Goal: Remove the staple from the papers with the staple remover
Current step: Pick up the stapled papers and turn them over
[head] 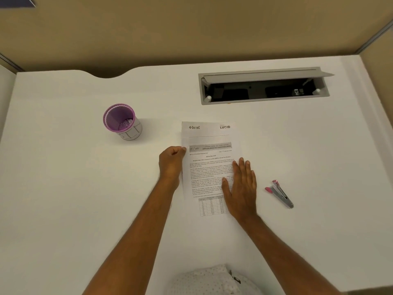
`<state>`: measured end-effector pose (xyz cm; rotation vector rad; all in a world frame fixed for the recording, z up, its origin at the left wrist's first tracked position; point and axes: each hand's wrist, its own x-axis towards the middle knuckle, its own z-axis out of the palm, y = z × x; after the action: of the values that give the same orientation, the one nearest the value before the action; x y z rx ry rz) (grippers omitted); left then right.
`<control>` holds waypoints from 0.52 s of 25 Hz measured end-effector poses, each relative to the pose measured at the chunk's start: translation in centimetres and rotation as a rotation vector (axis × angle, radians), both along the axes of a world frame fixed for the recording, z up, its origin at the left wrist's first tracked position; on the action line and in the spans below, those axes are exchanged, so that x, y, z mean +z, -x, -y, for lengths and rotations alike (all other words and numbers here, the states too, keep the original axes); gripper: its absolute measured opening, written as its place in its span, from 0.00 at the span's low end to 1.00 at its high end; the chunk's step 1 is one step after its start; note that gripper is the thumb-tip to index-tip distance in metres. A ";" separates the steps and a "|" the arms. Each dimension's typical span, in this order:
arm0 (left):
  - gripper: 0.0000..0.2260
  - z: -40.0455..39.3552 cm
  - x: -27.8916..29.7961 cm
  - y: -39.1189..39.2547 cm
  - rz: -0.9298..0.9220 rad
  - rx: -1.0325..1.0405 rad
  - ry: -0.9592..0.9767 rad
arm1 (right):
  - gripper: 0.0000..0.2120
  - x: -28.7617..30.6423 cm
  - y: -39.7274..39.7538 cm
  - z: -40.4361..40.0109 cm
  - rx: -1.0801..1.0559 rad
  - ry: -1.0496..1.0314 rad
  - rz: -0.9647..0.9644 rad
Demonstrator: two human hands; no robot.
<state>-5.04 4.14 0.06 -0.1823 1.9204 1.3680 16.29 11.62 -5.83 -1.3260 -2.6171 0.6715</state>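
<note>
We look down on a white tabletop with the papers lying flat near its middle, printed side up, top edge toward the far side. Logos sit across the head of the page and a small table of figures is printed near its bottom.

Our left hand sits at the left edge of the papers, about halfway up the sheet. Its fingers are curled in, and thumb and fingertips seem to pinch the paper's edge, though the contact spot is too small for us to be sure. We cannot make out the staple itself.

Our right hand lies flat on the lower right part of the papers, fingers straight and close together, pointing away from us, palm pressing the sheet down. It holds nothing.

The remover, a pink and metal tool, lies on the tabletop to the right of the papers, near our right hand but not touching it, and clear of the sheet. Its pink end points far-left and its metal end points near-right.

To the far left of the papers stands a purple mesh cup, upright, with some small bits at its bottom. On the far right, a grey cable hatch is set into the tabletop with its lid raised, showing a dark recess. Beige partition walls enclose the far side.
</note>
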 end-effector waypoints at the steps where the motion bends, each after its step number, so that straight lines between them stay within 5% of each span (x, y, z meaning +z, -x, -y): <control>1: 0.07 0.3 0.3 -0.2 0.038 -0.006 -0.030 | 0.31 0.6 0.3 0.2 -0.016 0.011 -0.001; 7: 0.09 1.2 3.6 -2.4 0.070 -0.023 -0.172 | 0.30 6.1 5.5 4.4 -0.063 0.355 -0.291; 13: 0.09 2.6 8.0 -5.2 -0.005 -0.137 -0.312 | 0.26 10.7 5.4 7.0 -0.112 0.360 -0.412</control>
<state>0.14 1.50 8.08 0.1035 1.6639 1.5514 10.85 4.64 4.85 -1.2395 -2.1455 1.2870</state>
